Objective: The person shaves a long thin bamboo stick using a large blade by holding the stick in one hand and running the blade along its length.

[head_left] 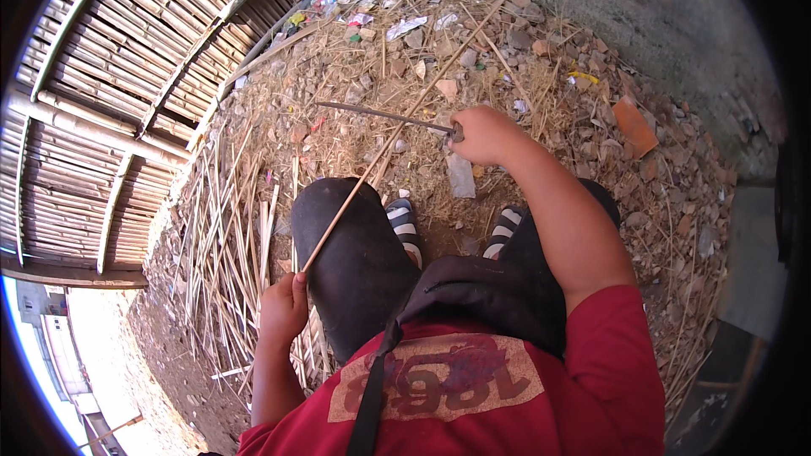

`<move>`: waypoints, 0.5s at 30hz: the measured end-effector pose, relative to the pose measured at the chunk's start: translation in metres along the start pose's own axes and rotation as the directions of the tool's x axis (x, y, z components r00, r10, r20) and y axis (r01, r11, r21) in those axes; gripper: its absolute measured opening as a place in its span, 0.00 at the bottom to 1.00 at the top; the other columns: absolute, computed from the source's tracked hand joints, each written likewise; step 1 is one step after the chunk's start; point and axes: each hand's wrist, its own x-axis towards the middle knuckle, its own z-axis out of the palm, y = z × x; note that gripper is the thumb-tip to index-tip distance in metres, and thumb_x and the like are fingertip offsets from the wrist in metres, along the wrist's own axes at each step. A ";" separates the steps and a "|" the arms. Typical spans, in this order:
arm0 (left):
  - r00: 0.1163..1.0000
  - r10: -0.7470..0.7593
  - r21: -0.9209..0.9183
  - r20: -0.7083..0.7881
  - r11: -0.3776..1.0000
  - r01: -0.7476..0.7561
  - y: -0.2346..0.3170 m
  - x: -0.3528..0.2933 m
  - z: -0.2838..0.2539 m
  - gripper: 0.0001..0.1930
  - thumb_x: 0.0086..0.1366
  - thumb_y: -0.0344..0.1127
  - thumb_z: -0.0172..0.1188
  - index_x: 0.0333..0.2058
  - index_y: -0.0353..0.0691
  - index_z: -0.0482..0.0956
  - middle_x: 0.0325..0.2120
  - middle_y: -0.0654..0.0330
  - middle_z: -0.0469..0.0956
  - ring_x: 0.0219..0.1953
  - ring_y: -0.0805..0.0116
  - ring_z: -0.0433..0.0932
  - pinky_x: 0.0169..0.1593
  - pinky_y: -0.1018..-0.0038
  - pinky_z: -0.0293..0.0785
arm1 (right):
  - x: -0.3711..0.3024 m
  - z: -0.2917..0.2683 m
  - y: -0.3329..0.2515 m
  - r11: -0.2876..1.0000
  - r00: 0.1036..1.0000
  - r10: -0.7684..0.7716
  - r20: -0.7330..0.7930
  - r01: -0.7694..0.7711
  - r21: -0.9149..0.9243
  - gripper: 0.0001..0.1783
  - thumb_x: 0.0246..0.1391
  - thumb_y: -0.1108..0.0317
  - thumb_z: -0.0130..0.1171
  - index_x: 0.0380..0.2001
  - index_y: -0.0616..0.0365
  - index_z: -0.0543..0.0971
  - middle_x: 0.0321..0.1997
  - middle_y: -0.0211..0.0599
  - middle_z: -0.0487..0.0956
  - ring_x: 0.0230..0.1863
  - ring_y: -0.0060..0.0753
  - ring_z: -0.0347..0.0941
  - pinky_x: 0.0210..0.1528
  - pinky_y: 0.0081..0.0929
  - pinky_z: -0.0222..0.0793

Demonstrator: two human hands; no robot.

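In my left hand [284,311] I hold the near end of a long, thin bamboo strip [359,183], thumb pressed along it. The strip slants over my left knee and away toward the far right. My right hand [483,135] is closed round the handle of a knife [384,115]. Its long dark blade points left and crosses the strip beyond my knees; whether the two touch I cannot tell. A pile of split bamboo strips [221,236] lies on the ground beside my left leg.
A bamboo slat wall [110,76] stands at the left, a brick wall [625,0] at the far right. Rubble and straw cover the ground, with an orange tile piece [634,127] at the right. Plastic litter [351,8] lies at the back. My sandals [404,224] are between them and me.
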 end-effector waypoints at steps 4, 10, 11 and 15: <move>1.000 -0.001 -0.001 -0.002 1.000 0.001 0.000 -0.002 -0.001 0.26 0.77 0.50 0.44 0.26 0.34 0.72 0.19 0.40 0.74 0.26 0.33 0.74 0.30 0.47 0.66 | -0.013 -0.002 -0.027 0.995 0.993 -0.075 0.097 0.080 -0.057 0.21 0.51 0.54 0.67 0.42 0.57 0.82 0.38 0.48 0.83 0.45 0.54 0.80 0.47 0.47 0.76; 1.000 0.004 -0.029 0.015 1.000 -0.004 0.002 0.001 0.001 0.25 0.77 0.49 0.45 0.27 0.34 0.73 0.20 0.39 0.74 0.27 0.32 0.75 0.31 0.46 0.67 | 0.011 0.015 0.008 0.997 0.991 -0.077 0.108 0.078 -0.004 0.18 0.47 0.59 0.65 0.41 0.56 0.82 0.40 0.48 0.83 0.46 0.50 0.81 0.47 0.46 0.76; 1.000 -0.010 -0.030 0.023 0.999 0.011 0.001 0.001 0.001 0.25 0.77 0.49 0.45 0.27 0.34 0.74 0.21 0.39 0.75 0.28 0.32 0.75 0.32 0.46 0.67 | 0.014 0.014 0.013 0.999 0.995 -0.022 0.096 0.017 0.052 0.18 0.46 0.59 0.65 0.40 0.56 0.82 0.40 0.48 0.83 0.46 0.50 0.81 0.47 0.46 0.76; 1.000 -0.025 -0.003 0.017 1.000 0.025 0.007 -0.001 -0.002 0.26 0.77 0.50 0.45 0.28 0.33 0.75 0.22 0.39 0.76 0.28 0.32 0.76 0.33 0.47 0.69 | 0.005 0.010 0.010 0.998 0.998 -0.059 -0.023 0.060 0.026 0.18 0.45 0.60 0.65 0.40 0.55 0.82 0.40 0.47 0.83 0.45 0.50 0.81 0.47 0.46 0.77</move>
